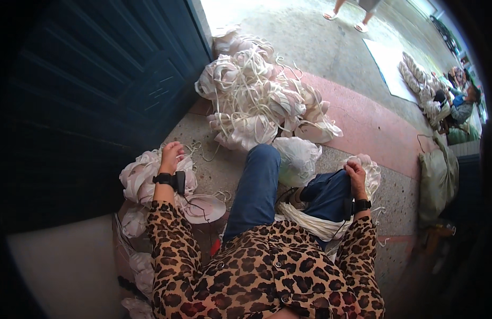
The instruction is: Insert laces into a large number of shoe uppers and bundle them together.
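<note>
My left hand (172, 156) is raised over a heap of pale pink-and-white padded fabric pieces (139, 178) with thin cords, beside my left leg. Its fingers are loosely bent and a little apart, with nothing visible in them. At my right knee, my right hand (355, 174) is closed, thumb and fingers drawn together. What it may hold is too small to make out. Just behind it lies a bundle of white cords and fabric (369, 169). More white cords, in a thick hank (315, 223), lie under my bent right leg.
A large pile of similar corded pieces (256, 101) is ahead, with a translucent plastic bag (297, 159) before it. On the left stands a dark blue door (97, 80). A green sack (438, 178) is at right. Farther off, a person (461, 111) sits by more bundles; another's legs (363, 24) show.
</note>
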Available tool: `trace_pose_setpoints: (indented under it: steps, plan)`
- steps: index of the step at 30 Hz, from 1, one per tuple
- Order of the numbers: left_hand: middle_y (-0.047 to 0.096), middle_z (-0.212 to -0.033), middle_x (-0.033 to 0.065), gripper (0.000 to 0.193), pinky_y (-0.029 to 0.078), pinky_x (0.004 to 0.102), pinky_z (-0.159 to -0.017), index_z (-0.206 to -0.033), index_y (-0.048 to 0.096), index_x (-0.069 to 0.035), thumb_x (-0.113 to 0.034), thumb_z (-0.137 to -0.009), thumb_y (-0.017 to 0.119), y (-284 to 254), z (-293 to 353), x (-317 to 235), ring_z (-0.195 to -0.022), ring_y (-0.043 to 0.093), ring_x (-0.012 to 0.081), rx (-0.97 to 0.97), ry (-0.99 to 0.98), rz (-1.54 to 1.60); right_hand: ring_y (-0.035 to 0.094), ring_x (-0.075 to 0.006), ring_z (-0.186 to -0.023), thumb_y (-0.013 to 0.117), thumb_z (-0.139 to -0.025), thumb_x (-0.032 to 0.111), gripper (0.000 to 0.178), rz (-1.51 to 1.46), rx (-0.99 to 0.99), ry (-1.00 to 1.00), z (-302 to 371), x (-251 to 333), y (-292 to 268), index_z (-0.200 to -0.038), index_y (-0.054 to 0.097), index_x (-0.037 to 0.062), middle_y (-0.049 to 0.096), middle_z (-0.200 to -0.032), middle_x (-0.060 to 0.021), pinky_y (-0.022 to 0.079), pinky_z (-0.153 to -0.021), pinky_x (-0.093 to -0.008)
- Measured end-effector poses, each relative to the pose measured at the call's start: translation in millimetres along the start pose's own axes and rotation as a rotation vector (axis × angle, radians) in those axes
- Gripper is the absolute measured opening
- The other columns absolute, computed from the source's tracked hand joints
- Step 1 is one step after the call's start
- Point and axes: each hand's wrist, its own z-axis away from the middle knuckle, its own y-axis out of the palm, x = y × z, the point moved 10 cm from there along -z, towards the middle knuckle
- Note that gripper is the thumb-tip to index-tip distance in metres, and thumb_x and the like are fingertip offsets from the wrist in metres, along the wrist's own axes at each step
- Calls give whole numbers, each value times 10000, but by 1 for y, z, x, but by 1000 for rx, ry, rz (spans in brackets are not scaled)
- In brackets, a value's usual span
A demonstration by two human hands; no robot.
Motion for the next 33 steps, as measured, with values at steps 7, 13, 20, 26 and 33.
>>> trace_pose_setpoints:
  steps: [7,13,20,26,33]
  plan:
    - [661,-897,13,222,506,297,-632,-1124,617,-109,-116,-905,659,59,-36,-26,-756,631,134,56,-24,-92,644,-114,-913,685,-935,116,237,-78,18,40,-21,35,16,-1148,664,13,694,-1004,-24,495,-818,-249]
    - [627,-848,-10,136,493,266,-598,-1044,649,-100,-133,-912,657,278,-78,-19,-721,597,111,365,-40,-304,642,-111,-914,678,-928,71,195,-88,23,64,-41,50,32,-1114,669,12,694,-981,-27,501,-843,-248]
    - [609,-848,-8,136,480,273,-572,-1027,626,-80,-126,-899,635,489,-88,-22,-719,589,108,611,44,-646,647,-101,-892,675,-915,14,99,-49,-21,73,-39,52,29,-1012,674,0,689,-946,-16,514,-836,-241]
    - [686,-876,103,215,527,357,-681,-1030,663,-10,-145,-870,616,623,-93,17,-783,656,218,862,434,-1021,640,-94,-821,687,-890,-8,76,27,-8,-38,-36,70,18,-963,666,-10,664,-897,-29,517,-748,-236]
    - [701,-1098,218,347,510,433,-907,-1124,687,-17,-125,-807,596,644,-120,87,-1047,650,395,1028,512,-1354,611,-96,-759,682,-870,-35,64,-16,-19,-84,-45,74,8,-921,656,-6,639,-861,-37,492,-688,-235]
